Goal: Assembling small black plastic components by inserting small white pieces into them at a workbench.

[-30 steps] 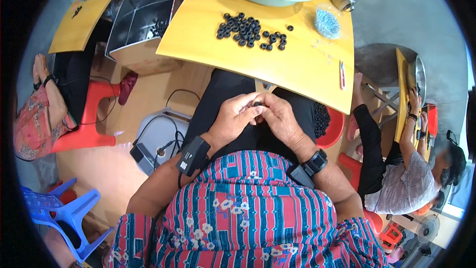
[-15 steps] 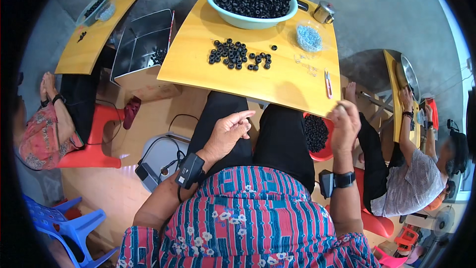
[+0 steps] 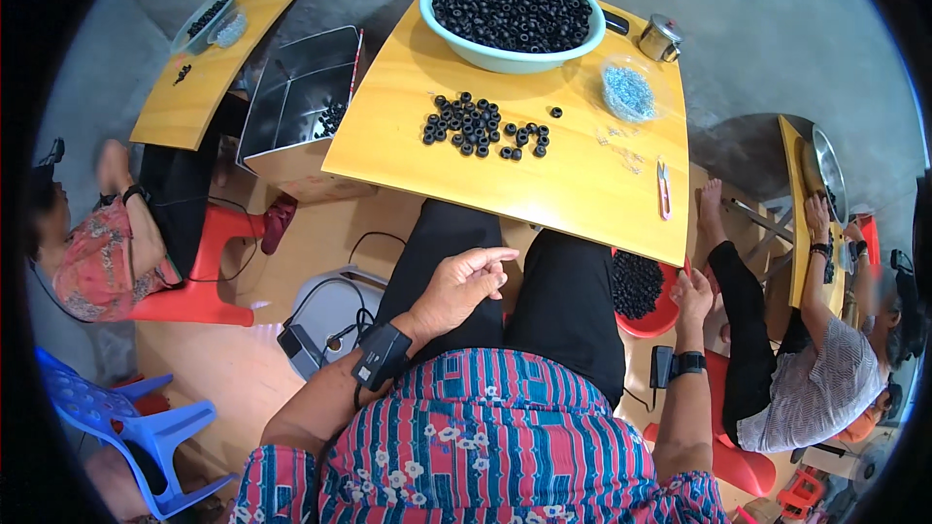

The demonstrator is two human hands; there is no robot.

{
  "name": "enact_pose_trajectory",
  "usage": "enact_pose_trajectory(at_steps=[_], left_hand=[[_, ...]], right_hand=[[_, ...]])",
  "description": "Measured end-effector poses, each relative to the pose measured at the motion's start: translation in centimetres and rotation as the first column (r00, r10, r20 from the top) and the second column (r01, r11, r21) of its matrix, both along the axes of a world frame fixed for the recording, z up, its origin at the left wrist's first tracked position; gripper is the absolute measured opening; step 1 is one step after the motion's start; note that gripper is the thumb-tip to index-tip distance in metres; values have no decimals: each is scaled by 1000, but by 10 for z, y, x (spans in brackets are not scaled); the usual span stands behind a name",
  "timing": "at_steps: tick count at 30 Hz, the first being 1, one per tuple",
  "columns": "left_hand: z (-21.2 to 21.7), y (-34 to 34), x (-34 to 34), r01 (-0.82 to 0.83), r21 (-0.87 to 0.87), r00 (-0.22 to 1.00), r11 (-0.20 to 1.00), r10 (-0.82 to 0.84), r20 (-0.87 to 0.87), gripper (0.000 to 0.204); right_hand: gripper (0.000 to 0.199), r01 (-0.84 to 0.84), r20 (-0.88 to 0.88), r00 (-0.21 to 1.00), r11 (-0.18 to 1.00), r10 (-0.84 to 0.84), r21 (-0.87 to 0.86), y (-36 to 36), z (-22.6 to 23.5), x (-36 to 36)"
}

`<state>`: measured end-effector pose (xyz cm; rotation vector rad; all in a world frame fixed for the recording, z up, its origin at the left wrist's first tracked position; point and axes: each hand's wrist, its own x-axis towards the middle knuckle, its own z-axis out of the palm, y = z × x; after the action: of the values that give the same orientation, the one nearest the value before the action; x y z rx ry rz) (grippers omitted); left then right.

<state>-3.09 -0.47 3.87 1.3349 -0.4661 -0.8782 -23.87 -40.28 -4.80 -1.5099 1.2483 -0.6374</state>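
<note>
My left hand (image 3: 458, 289) is above my lap, its index finger stretched out and the other fingers curled in; whatever they may hold is hidden. Low at the right, my right hand (image 3: 691, 297) is beside the rim of a red basin (image 3: 656, 327), with fingers loosely bent and slightly apart. Nothing shows between them. Many small black pieces (image 3: 636, 285) lie in that basin, partly under the table edge. On the yellow table (image 3: 388, 157) is a loose group of black ring-shaped pieces (image 3: 470, 126), with one piece (image 3: 556, 112) apart from it.
A pale green basin (image 3: 505, 62) heaped with black rings stands at the table's far side. Right of it are a metal cup (image 3: 661, 37), a clear tub of bluish bits (image 3: 628, 93) and thread snips (image 3: 663, 190). People sit at tables left and right. A blue stool (image 3: 146, 427) stands lower left.
My right hand has moved down from the table's near right corner to the red basin, its fingers loosening. My left hand keeps its pose. The whole view has shifted slightly.
</note>
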Motion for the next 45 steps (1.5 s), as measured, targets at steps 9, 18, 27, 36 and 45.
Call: enact_pose_trajectory(at_steps=[9,18,27,36,45], left_hand=[[2,-5,4,64,24,997,998,-63,-40,33],[7,-7,1,85,68,996,994,-86,17,33],[42,9,29,-95,33,608,995,31,793,37],[40,-3,125,-404,284,532,869,-30,846,112],[27,-18,159,-373,333,485,866,-124,865,114]], right_hand=[[23,-82,216,948,839,232,-538,65,94,71],[49,-625,-65,758,694,649,-358,145,106,198],[113,-813,-534,571,338,624,-474,146,112,260],[108,-798,-508,552,242,661,-552,175,110,283],[106,-755,-427,515,156,744,-637,190,103,305]])
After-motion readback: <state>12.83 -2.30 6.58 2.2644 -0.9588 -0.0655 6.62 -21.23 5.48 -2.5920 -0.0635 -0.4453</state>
